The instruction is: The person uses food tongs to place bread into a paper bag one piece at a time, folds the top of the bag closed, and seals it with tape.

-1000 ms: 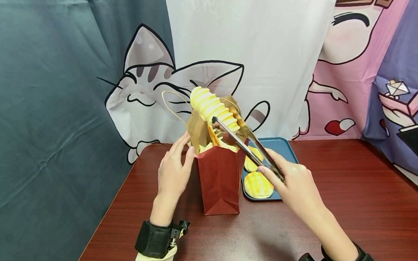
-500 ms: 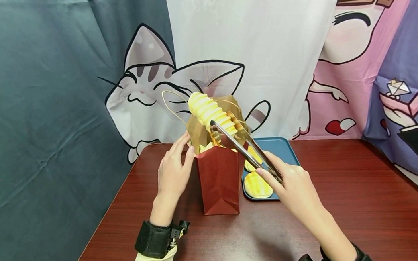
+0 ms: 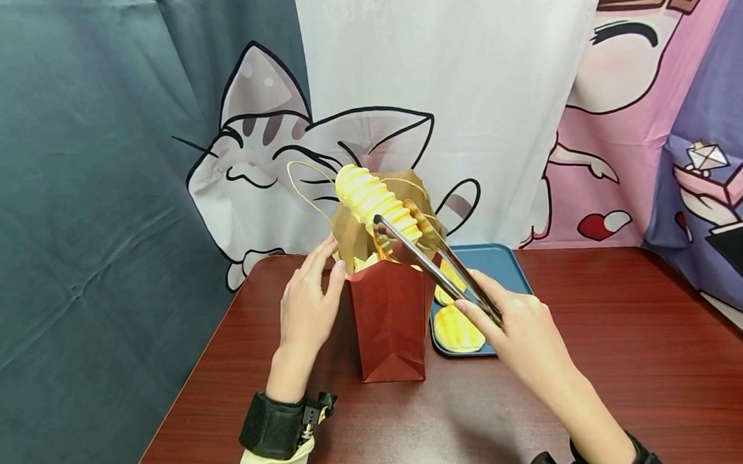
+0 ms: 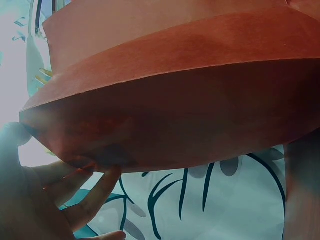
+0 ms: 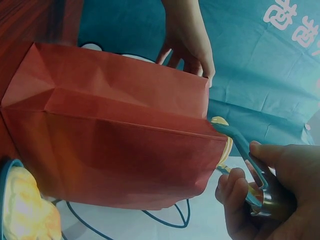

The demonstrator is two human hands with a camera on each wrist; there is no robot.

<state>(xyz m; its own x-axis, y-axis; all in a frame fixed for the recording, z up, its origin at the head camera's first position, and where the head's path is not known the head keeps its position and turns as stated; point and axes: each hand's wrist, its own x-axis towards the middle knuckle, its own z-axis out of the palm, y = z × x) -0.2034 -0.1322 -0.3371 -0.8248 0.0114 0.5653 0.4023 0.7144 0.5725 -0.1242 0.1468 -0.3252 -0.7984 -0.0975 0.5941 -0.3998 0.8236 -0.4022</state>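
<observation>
A dark red paper bag (image 3: 388, 323) stands upright on the table, with bread showing inside its mouth. My left hand (image 3: 307, 300) touches the bag's left side near the rim, fingers fairly straight and thumb at the front corner. My right hand (image 3: 524, 329) grips metal tongs (image 3: 434, 274). Between the tongs' tips is a pale yellow, ridged bread roll (image 3: 369, 198), tilted over the bag's mouth with its upper end sticking out. In the right wrist view the bag (image 5: 125, 140) partly hides the tongs (image 5: 237, 137) and the roll.
Right of the bag, a blue tray (image 3: 497, 260) carries round yellow buns (image 3: 458, 328), partly hidden by the tongs and right hand. Thin string handles (image 3: 305, 193) rise from the bag. A printed cloth backdrop (image 3: 451, 78) hangs behind the brown table (image 3: 613, 316).
Over the second, the tongs and roll have dropped slightly and shifted a little left. In the last half second they barely move. My left hand and the bag keep their places.
</observation>
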